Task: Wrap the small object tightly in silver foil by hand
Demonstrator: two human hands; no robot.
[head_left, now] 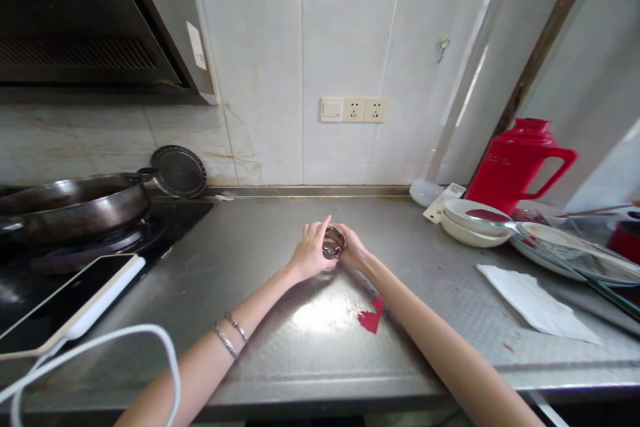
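Observation:
Both of my hands are around a small, round, shiny glass [333, 242] near the middle of the steel counter. From the left, my left hand [309, 252] curls about its side, with one finger pointing up along the rim. My right hand [354, 250] wraps the opposite side, its fingertips partly hidden behind the glass. The rim faces me and looks dark and reflective; I cannot tell what, if anything, is inside. A torn red scrap [371, 315] lies on the counter nearer to me, beside my right forearm.
At left, a wide pan [75, 207] sits on the stove, and a phone [75, 303] with a white cable [150, 330] is closer. Stacked bowls [475, 230], plates [555, 253], a red thermos [517, 163] and a white napkin [535, 303] occupy the right. Tiled wall rises behind.

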